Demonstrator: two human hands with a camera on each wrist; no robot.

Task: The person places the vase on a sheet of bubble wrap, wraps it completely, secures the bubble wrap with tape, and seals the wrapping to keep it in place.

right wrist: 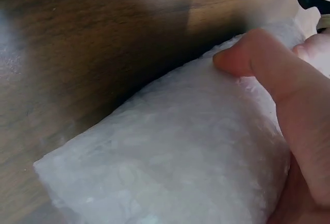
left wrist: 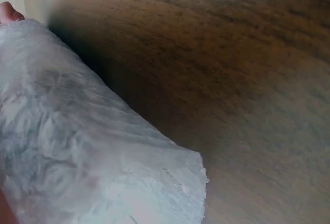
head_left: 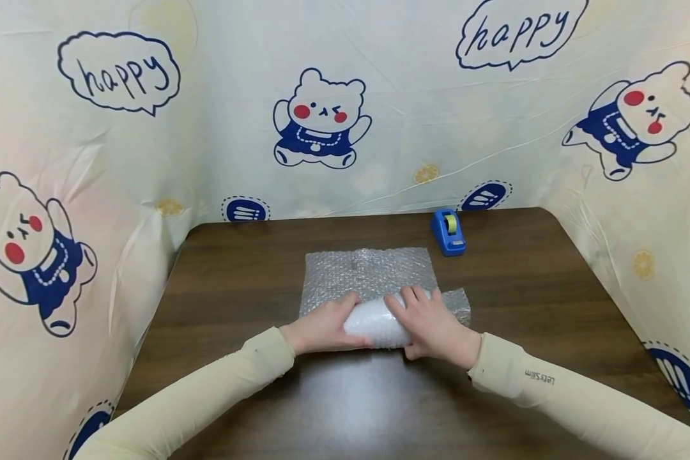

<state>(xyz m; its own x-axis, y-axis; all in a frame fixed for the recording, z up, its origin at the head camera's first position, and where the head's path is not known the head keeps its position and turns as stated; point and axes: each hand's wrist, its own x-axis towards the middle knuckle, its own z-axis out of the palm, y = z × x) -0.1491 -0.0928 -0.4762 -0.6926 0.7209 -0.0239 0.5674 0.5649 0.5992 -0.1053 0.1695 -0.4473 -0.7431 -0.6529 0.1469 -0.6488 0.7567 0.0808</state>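
Observation:
A white, roughly cylindrical bundle (head_left: 375,322) wrapped in bubble wrap lies crosswise at the near edge of a flat bubble wrap sheet (head_left: 368,271). My left hand (head_left: 326,324) grips its left end, thumb on the near side. Around the right part, the fingers of my right hand (head_left: 437,327) curl over the top. A loose flap of bubble wrap (head_left: 459,304) sticks out past the right hand. In the left wrist view the wrapped bundle (left wrist: 103,146) shows crinkled plastic with an uneven end. The right wrist view has the thumb (right wrist: 278,74) pressed on the wrap. What lies inside is hidden.
A blue tape dispenser (head_left: 450,237) with a yellowish roll stands near the back edge of the dark wooden table (head_left: 236,268), right of the sheet. Printed cloth (head_left: 391,128) with bear drawings hangs behind the table and along both sides.

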